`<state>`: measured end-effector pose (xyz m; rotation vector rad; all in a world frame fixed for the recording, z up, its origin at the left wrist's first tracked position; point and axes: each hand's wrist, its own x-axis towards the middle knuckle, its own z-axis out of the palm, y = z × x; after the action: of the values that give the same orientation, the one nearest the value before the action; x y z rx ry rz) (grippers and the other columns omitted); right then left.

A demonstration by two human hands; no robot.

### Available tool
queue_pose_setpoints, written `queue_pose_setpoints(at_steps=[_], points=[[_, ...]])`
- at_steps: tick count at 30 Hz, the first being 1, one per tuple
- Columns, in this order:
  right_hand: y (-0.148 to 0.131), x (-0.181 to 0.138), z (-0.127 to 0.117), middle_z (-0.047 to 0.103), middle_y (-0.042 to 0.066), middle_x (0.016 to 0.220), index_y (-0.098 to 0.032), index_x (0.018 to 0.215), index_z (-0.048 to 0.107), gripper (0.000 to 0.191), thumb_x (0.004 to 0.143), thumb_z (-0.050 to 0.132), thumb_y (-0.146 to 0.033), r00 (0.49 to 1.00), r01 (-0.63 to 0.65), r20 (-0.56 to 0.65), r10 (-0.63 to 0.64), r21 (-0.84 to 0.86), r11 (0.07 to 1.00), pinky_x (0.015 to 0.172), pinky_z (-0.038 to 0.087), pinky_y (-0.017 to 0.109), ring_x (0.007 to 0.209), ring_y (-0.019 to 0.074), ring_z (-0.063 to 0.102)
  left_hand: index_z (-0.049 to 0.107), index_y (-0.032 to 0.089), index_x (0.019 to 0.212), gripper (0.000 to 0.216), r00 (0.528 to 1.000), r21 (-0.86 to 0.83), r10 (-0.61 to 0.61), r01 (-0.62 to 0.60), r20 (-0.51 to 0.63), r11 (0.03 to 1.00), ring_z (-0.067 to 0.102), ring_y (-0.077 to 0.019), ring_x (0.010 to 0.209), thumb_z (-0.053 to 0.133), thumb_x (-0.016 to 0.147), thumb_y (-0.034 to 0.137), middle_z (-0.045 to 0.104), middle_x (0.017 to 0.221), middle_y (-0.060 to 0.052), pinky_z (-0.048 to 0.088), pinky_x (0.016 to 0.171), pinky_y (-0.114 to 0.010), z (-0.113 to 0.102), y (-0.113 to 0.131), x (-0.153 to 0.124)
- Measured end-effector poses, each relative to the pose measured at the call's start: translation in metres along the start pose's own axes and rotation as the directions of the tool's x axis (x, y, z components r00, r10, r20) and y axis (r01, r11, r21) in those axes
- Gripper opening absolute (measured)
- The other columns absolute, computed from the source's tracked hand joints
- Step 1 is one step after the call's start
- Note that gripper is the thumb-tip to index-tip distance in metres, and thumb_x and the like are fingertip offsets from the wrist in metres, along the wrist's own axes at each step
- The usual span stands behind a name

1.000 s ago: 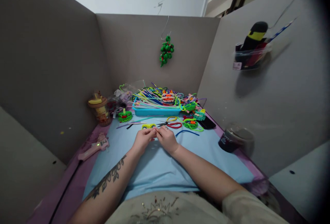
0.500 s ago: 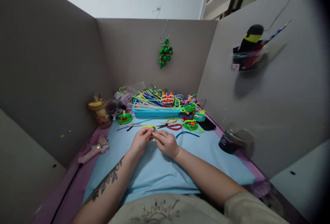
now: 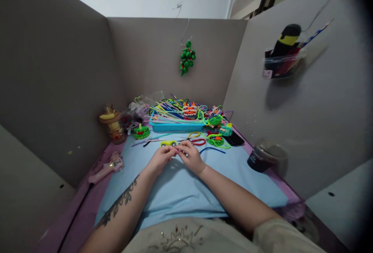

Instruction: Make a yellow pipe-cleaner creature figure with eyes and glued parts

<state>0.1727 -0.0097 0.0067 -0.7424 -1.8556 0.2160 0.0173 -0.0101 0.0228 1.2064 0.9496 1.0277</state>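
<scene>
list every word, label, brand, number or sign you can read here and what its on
None can be read clearly.
Pale lettering on the dark cup: too blurred to read.
Small pale label on the clear holder on the right panel: print too small to read.
Pink glue gun: any marking is too small to make out.
Shirt: a design, no readable words.

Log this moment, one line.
left hand, right hand: fingertips together; yellow piece: at fingertips, grip unclear; scissors: beyond right hand; glue gun: left side
</scene>
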Motion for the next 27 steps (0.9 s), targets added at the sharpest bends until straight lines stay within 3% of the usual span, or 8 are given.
queue_pose_setpoints(at_steps=[7,14,18,27], points=[[-0.0017,0.0036,-0.0013,0.054,0.007,0.089,-0.019,0.09,0.063,0.013,0.083,0.054,-0.024,0.997,-0.081,-0.011,0.082,0.041,0.996,0.064,0.049,0.028,0.081,0.0166,0.054,0.066,0.014,0.074,0.03,0.994,-0.099,-0.1,0.104,0.047,0.99,0.051,-0.0117,0.067,0.071,0.062,0.041,0.057,0.069,-0.003,0.033,0.054,-0.019,-0.0004,0.0005,-0.001],[-0.0003,0.0046,-0.0008,0.052,0.005,0.083,-0.018,0.084,0.06,0.01,0.083,0.053,-0.026,0.987,-0.157,0.043,0.153,0.1,0.983,0.052,0.043,0.022,0.069,0.013,0.051,0.066,0.014,0.076,0.033,0.991,-0.121,-0.133,0.133,0.007,0.984,0.053,-0.0107,0.065,0.073,0.061,0.042,0.058,0.068,-0.002,0.034,0.053,-0.018,-0.0001,0.0023,-0.002],[0.0004,0.0057,-0.0001,0.051,0.003,0.081,-0.018,0.079,0.058,0.009,0.081,0.056,-0.027,0.982,-0.179,0.079,0.169,0.138,0.974,0.054,0.043,0.022,0.068,0.0121,0.05,0.064,0.016,0.09,0.039,0.993,-0.163,-0.114,0.112,-0.002,0.98,0.056,-0.0113,0.067,0.075,0.059,0.037,0.061,0.077,-0.003,0.035,0.054,-0.019,0.0005,0.0028,-0.0024],[0.0039,0.0044,-0.0018,0.055,0.003,0.078,-0.019,0.077,0.06,0.008,0.081,0.057,-0.025,0.99,-0.113,0.105,0.099,0.139,0.984,0.061,0.044,0.026,0.07,0.0138,0.051,0.064,0.017,0.09,0.037,0.997,-0.116,-0.081,0.079,-0.011,0.99,0.053,-0.0096,0.064,0.073,0.061,0.038,0.061,0.072,-0.001,0.033,0.053,-0.019,0.003,0.0007,-0.0026]])
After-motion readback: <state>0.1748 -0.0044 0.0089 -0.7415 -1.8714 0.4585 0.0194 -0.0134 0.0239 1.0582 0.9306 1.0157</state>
